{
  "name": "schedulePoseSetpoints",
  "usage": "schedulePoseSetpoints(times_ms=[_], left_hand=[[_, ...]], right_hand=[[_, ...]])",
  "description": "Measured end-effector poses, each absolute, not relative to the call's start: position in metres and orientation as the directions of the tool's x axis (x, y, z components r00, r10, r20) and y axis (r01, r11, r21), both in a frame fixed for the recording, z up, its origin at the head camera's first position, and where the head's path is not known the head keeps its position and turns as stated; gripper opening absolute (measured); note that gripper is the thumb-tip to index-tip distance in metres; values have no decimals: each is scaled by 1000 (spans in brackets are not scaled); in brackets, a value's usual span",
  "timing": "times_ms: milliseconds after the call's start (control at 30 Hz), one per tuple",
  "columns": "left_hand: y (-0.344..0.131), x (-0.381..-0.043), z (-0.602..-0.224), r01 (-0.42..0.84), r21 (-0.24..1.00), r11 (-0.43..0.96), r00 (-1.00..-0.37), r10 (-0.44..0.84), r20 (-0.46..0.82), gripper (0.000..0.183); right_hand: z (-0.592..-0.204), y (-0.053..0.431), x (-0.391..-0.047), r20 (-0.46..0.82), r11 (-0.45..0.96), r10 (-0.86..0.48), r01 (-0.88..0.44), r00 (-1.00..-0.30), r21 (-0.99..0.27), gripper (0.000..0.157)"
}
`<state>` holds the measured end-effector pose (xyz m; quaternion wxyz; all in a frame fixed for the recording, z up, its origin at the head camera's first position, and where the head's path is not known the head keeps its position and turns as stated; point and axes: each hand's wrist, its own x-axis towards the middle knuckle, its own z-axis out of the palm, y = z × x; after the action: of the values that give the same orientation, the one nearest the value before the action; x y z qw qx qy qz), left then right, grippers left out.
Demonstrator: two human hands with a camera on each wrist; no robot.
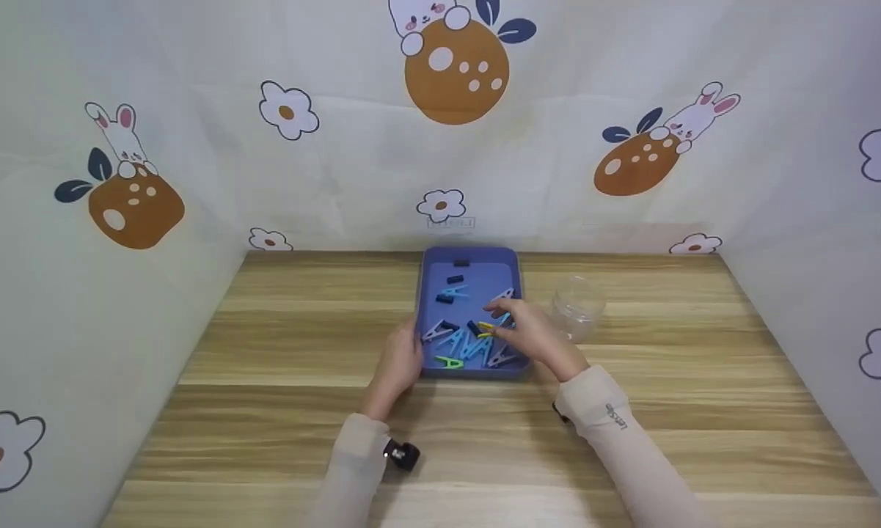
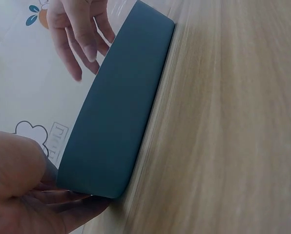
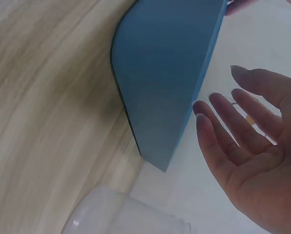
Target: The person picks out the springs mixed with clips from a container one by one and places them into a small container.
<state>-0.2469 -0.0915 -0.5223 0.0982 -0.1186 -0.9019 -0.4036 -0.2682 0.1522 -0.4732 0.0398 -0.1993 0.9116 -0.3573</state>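
A blue-purple rectangular tray (image 1: 472,372) stands on the table. Several clothespins lie in it, among them a green one (image 1: 449,362), a yellow one (image 1: 486,325) and a light blue one (image 1: 453,292). Small black pieces (image 1: 455,279) are scattered between them; their kind is unclear. My left hand (image 1: 400,358) grips the tray's left side, thumb at the rim and fingers along the outer wall. Over the tray's right side hovers my right hand (image 1: 532,331), its fingers spread and loosely bent. In the right wrist view nothing shows between those fingers (image 3: 248,129).
Right of the tray stands a clear plastic jar (image 1: 578,308), seen lying across the lower edge of the right wrist view. A patterned cloth backdrop (image 1: 352,169) rises behind the wooden table (image 1: 301,315) and along both sides. Each wrist carries a small black camera (image 1: 403,455).
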Motion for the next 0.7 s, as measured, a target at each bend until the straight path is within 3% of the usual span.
schedulePoseSetpoints(times_ms=[700], left_hand=[[-92, -246, -523, 309, 694, 651, -947, 140, 290, 36]], right_hand=[[-488, 137, -295, 49, 696, -435, -370, -899, -615, 26]])
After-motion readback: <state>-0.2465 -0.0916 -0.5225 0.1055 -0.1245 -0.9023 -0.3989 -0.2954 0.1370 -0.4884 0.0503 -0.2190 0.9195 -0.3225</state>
